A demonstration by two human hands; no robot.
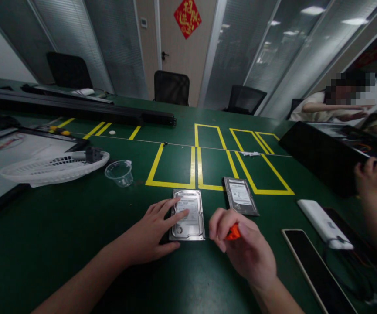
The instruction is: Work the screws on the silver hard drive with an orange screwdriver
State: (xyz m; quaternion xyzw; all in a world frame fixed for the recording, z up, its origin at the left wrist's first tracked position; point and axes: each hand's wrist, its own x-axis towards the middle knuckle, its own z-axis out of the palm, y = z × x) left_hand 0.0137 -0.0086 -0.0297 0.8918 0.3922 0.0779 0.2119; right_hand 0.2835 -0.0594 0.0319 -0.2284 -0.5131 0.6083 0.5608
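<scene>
A silver hard drive (191,222) lies flat on the green table, its white label facing up. Across its left side rests my left hand (157,226), fingers spread over the label and edge. My right hand (240,244) is closed around a screwdriver with an orange handle (233,232). The thin shaft points left toward the drive's lower right corner; whether the tip touches a screw there is too small to tell. Just beyond my right hand sits a second hard drive (239,194), label up and turned at an angle.
Left stand a clear plastic cup (120,173) and a white basket (57,168). Yellow tape rectangles (171,185) mark the table ahead. At right are a phone (315,270), a white power bank (324,224) with a cable, and another person's hand (376,179) by a black panel (319,161).
</scene>
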